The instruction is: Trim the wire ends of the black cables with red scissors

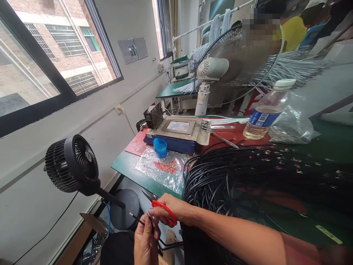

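My left hand (145, 237) is closed around a black cable (137, 219). The cable's end sticks out to the left, with bare or thin inner wires showing at its tip. Just above, my right hand (176, 207) grips red-handled scissors (157, 203), whose dark blades point up and left, away from the cable end. The fingers of both hands meet near the cable, so the exact contact there is hidden. To the right, a large bundle of black cables (212, 180) lies over the table, many with stripped ends showing coloured wires.
A blue cup (160, 148) and small red bits (167, 166) sit on clear plastic (146, 165). Behind is a hot-plate-like device (176, 138) with a small fan. A bottle (263, 114) and plastic bag (293, 125) stand right. A black fan (73, 163) is left; a large fan (215, 69) stands behind.
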`<move>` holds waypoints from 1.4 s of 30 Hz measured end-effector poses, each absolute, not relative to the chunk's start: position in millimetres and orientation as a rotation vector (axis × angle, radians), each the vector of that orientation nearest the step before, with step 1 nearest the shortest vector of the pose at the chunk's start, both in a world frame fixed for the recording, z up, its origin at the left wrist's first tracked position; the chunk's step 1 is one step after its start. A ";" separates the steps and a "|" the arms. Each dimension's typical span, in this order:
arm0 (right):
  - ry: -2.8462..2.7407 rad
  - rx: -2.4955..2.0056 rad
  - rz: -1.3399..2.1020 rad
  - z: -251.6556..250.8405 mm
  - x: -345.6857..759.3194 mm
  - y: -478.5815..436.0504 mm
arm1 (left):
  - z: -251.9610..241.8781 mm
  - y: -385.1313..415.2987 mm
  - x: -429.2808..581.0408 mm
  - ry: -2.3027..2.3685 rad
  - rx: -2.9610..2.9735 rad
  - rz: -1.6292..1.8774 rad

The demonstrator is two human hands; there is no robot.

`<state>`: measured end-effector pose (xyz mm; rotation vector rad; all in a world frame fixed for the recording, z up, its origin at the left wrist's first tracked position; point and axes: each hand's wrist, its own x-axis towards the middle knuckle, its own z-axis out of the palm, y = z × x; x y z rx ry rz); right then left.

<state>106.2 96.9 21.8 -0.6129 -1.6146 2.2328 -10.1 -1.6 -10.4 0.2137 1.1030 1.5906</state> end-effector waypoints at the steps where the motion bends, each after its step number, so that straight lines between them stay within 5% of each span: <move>1: -1.617 -0.616 2.228 21.9 106.1 96.9 | -11.3 -1.8 -10.2 1.112 0.214 1.591; 26: -1.566 -0.726 2.405 24.2 106.1 98.9 | -21.7 -4.0 -18.8 1.145 0.197 1.473; 42: -1.670 -0.695 2.196 11.1 104.3 98.8 | -15.2 -1.6 -11.2 1.135 0.196 1.595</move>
